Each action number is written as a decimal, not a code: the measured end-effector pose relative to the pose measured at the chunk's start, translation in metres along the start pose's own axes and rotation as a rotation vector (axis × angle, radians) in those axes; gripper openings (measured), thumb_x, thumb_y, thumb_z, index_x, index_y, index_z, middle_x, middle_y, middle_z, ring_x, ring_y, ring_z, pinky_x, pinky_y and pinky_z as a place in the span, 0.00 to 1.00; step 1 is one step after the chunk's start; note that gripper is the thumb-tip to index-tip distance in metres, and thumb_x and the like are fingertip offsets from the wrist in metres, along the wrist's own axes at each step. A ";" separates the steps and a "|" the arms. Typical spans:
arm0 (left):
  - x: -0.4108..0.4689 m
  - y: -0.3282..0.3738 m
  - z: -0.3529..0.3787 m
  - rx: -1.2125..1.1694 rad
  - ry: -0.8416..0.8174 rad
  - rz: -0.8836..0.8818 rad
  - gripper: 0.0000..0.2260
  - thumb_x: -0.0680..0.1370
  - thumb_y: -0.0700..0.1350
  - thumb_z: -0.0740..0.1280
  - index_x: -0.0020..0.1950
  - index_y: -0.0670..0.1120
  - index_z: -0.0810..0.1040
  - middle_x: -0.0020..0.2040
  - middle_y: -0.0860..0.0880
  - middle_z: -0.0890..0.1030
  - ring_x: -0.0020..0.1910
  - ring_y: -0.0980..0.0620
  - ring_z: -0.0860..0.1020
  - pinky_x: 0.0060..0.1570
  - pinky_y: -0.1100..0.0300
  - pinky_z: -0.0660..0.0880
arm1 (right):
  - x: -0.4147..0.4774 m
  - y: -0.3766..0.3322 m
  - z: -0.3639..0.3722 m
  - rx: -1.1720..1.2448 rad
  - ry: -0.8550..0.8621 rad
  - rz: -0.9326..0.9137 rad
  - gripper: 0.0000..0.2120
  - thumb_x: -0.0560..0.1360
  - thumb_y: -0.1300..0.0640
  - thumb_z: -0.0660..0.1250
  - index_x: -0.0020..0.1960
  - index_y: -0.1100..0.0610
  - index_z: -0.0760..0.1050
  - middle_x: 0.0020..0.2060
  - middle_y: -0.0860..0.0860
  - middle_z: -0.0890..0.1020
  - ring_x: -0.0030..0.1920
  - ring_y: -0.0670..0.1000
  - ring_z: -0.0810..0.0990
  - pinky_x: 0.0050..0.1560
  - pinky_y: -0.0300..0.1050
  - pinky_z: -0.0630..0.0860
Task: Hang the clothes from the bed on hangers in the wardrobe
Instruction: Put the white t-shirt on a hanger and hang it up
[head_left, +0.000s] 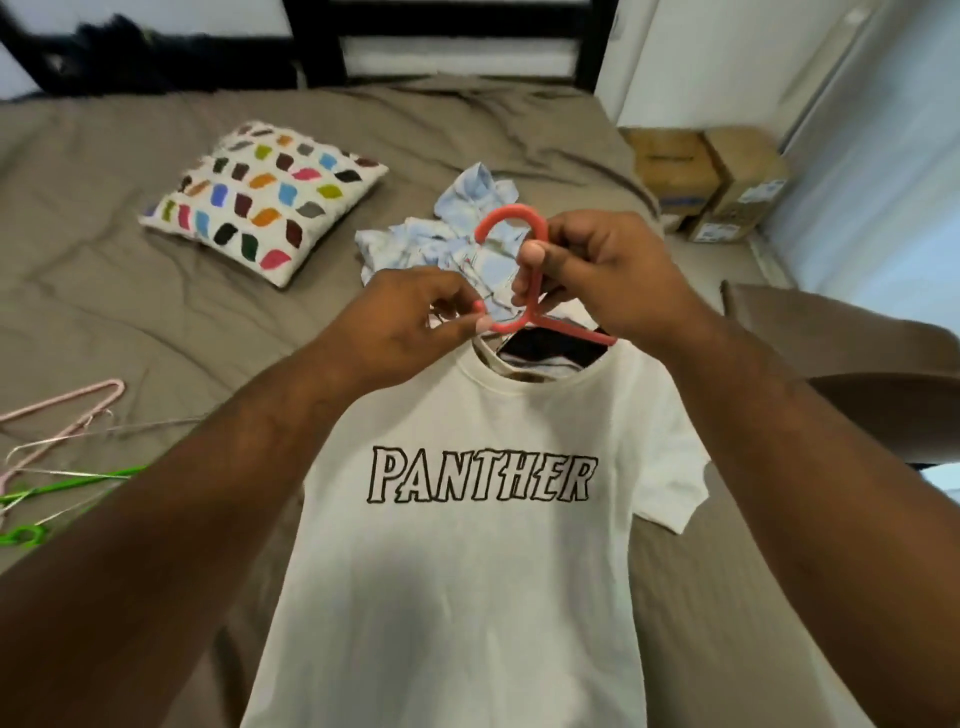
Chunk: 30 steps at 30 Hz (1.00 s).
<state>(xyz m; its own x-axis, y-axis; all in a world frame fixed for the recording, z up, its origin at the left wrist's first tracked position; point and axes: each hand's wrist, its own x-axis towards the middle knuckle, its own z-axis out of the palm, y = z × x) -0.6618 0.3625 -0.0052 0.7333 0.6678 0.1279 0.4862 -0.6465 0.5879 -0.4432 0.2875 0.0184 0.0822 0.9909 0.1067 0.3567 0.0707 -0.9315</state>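
The cream T-shirt with the word PANTHER on its front (467, 571) hangs from a coral-red plastic hanger (511, 215), held up over the brown bed (104, 260). The right hand (608, 280) is curled round the hanger's neck, just under the hook. The left hand (410, 322) pinches the hanger's bend by the collar.

One arm of the hanger goes under the collar on the right. I cannot tell if the other arm is inside yet. I think the good way is to hold the neck firmly, slide that arm into the shoulder, and pull the collar to the middle so the shirt sits even. If it leans, it may slip off on the way to the wardrobe, which I cannot see from here.

A crumpled pale blue garment (415, 244) waits on the bed.
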 end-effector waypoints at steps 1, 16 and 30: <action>0.001 0.013 -0.011 0.013 -0.011 0.006 0.10 0.77 0.55 0.71 0.51 0.51 0.83 0.44 0.59 0.81 0.44 0.63 0.78 0.42 0.76 0.69 | -0.004 -0.017 -0.009 -0.008 0.000 -0.003 0.08 0.82 0.61 0.67 0.50 0.65 0.80 0.40 0.60 0.86 0.42 0.60 0.87 0.44 0.55 0.85; 0.001 0.246 -0.175 -0.158 0.274 0.225 0.03 0.78 0.50 0.72 0.44 0.55 0.84 0.36 0.58 0.84 0.35 0.66 0.78 0.38 0.72 0.69 | -0.096 -0.272 -0.131 -0.131 0.171 -0.110 0.13 0.77 0.55 0.71 0.57 0.63 0.82 0.44 0.58 0.87 0.45 0.55 0.87 0.51 0.54 0.84; 0.007 0.325 -0.286 0.048 0.346 0.318 0.08 0.77 0.56 0.71 0.51 0.55 0.86 0.45 0.60 0.84 0.44 0.60 0.80 0.40 0.67 0.72 | -0.126 -0.419 -0.214 -0.533 0.428 -0.173 0.08 0.80 0.57 0.69 0.54 0.60 0.81 0.43 0.53 0.86 0.43 0.50 0.84 0.46 0.43 0.82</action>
<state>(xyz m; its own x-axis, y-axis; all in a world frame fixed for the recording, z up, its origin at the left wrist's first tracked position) -0.6347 0.2627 0.4146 0.6522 0.5122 0.5588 0.2908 -0.8498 0.4396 -0.4034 0.1084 0.4694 0.3026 0.8308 0.4671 0.7961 0.0492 -0.6032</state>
